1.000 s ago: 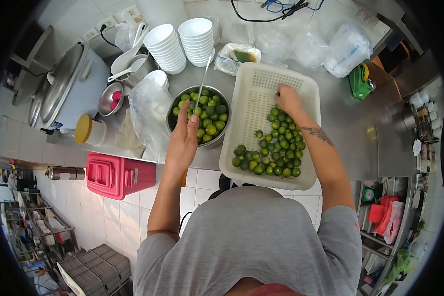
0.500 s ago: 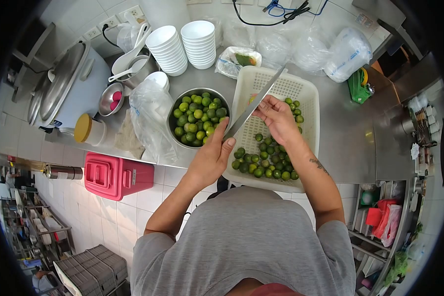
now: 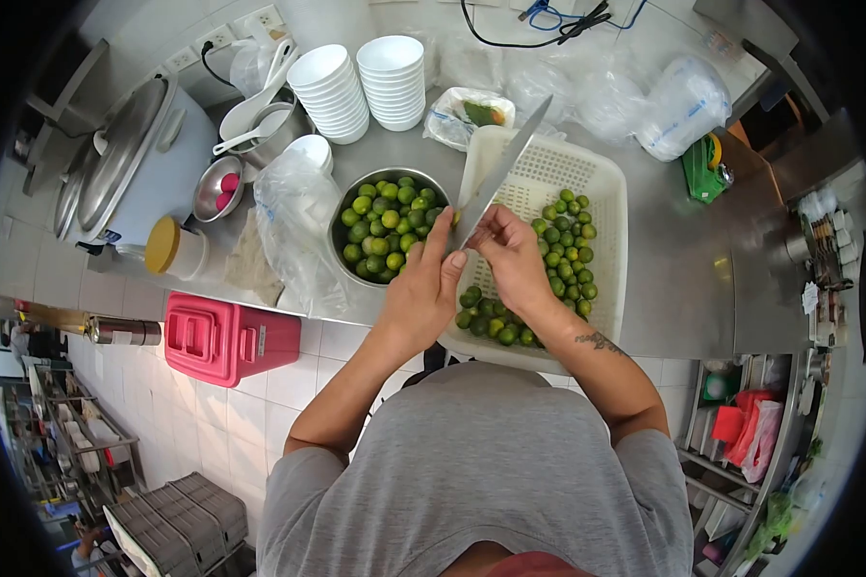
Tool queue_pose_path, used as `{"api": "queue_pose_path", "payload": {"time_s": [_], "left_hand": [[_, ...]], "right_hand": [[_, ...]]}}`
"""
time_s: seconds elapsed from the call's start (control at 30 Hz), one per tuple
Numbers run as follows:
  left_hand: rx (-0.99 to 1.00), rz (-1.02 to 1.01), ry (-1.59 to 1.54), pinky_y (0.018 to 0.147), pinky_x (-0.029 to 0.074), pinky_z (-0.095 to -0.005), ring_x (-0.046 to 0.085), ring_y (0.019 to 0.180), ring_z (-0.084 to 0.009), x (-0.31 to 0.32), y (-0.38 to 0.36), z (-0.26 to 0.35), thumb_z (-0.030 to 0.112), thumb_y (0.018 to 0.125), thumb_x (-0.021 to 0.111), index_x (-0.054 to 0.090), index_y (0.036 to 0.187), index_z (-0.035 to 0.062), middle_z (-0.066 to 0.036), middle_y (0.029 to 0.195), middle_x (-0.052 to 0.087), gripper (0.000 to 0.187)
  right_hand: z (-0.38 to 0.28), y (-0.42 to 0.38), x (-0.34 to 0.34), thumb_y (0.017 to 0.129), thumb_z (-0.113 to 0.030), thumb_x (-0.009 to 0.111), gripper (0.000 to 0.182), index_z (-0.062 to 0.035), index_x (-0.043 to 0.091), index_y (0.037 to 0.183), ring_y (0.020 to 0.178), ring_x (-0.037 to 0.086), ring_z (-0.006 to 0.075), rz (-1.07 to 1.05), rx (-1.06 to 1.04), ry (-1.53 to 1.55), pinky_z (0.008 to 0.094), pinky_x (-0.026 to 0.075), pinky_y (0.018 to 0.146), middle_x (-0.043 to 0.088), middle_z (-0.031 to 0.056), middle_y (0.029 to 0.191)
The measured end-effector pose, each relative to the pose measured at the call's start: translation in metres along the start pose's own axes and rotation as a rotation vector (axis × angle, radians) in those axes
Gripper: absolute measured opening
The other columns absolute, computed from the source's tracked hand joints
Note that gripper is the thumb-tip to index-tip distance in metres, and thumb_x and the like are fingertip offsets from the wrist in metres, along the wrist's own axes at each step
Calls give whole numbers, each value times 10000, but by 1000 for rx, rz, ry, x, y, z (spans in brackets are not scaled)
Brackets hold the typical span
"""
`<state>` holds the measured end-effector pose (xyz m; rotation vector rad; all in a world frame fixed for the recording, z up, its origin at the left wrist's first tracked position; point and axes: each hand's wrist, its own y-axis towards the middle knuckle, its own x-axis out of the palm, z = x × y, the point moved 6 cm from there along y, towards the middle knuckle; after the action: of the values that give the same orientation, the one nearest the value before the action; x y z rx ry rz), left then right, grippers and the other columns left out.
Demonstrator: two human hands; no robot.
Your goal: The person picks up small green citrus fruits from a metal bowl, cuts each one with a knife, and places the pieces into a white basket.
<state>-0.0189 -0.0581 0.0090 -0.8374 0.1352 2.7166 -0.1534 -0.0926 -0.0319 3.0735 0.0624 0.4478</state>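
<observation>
My left hand (image 3: 421, 293) is closed round the grip end of a large kitchen knife (image 3: 502, 173), its index finger stretched along the blade. The handle is hidden in the palm, and the blade points up and away to the right. Close against the blade's lower part is my right hand (image 3: 512, 258), thumb and fingers pinched; whatever is between them is hidden. Under the right wrist stands a cream plastic basket (image 3: 606, 288) with several green limes (image 3: 566, 240). A steel bowl (image 3: 337, 252) heaped with limes (image 3: 387, 223) is left of the knife.
Stacked white bowls (image 3: 392, 87), plastic bags (image 3: 601, 101) and a wrapped food pack (image 3: 467, 117) line the back. A large lidded pot (image 3: 154, 159), a small metal bowl (image 3: 207, 197) and a yellow-lidded tub (image 3: 168, 248) stand left. A red bin (image 3: 231, 337) is below the counter.
My right hand has slid down the blade toward my left hand, uncovering more limes on the basket's right side. The knife has turned slightly, and its blade face shows wider.
</observation>
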Motion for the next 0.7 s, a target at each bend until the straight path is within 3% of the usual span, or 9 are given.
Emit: {"api": "queue_pose_path", "payload": {"time_s": [0.13, 0.23, 0.47, 0.5, 0.53, 0.6, 0.63, 0.7], "left_hand": [[76, 60, -42, 901, 459, -491, 569, 1058, -481, -3, 2, -5, 341, 1031, 398, 301, 1439, 56, -303, 1234, 524, 507], [-75, 31, -107, 902, 458, -486, 562, 1090, -474, -7, 5, -10, 336, 1031, 407, 366, 1328, 23, -312, 1247, 521, 433], [-63, 80, -168, 866, 469, -439, 620, 997, -406, -22, 5, -18, 360, 1036, 409, 404, 1231, -8, -276, 1076, 604, 416], [-86, 97, -149, 862, 469, -432, 625, 982, -397, -28, 4, -20, 365, 1037, 407, 414, 1222, -15, -271, 1058, 611, 423], [-109, 113, -131, 858, 470, -425, 630, 968, -388, -33, 4, -23, 370, 1037, 406, 424, 1212, -23, -267, 1041, 618, 431], [-155, 170, -141, 875, 466, -414, 625, 985, -383, -47, 5, -34, 381, 1041, 387, 436, 1239, -32, -266, 1064, 621, 460], [-177, 199, -146, 884, 464, -408, 623, 994, -380, -54, 6, -40, 386, 1043, 378, 442, 1252, -36, -265, 1075, 623, 475], [-190, 206, -152, 921, 452, -394, 615, 1035, -373, -63, 9, -50, 401, 1045, 360, 413, 1328, -26, -268, 1112, 620, 515]], "right_hand": [[9, -5, 4, 899, -11, 617, 176, 47, 573, 1060, 855, 623, 126, -16, -2, -83, 259, 498, 765, 637, 60, 917], [10, -11, 12, 906, -24, 616, 199, 41, 568, 1088, 882, 617, 113, -50, 18, -185, 251, 498, 772, 637, 60, 943], [-4, 7, 9, 936, -66, 582, 280, 25, 558, 1200, 885, 630, 144, -302, 141, -158, 277, 516, 803, 649, 89, 995], [-13, 17, -6, 935, -60, 578, 310, -16, 561, 1241, 924, 624, 148, -303, 104, -319, 292, 513, 828, 645, 91, 1050], [-18, 28, -30, 932, -44, 562, 289, -41, 586, 1220, 927, 638, 174, -233, -47, -681, 308, 517, 834, 655, 98, 1047], [-1, 49, -77, 832, 45, 578, 303, -40, 656, 1113, 1029, 598, 325, -287, -277, -1274, 380, 489, 904, 614, 146, 1083], [6, 51, -94, 762, 92, 562, 384, -47, 673, 1102, 1035, 578, 354, -280, -149, -1372, 433, 480, 911, 600, 157, 1053], [28, 53, -118, 764, 87, 569, 391, -53, 669, 1115, 1024, 581, 357, -368, -32, -1470, 435, 482, 902, 595, 163, 1047]]}}
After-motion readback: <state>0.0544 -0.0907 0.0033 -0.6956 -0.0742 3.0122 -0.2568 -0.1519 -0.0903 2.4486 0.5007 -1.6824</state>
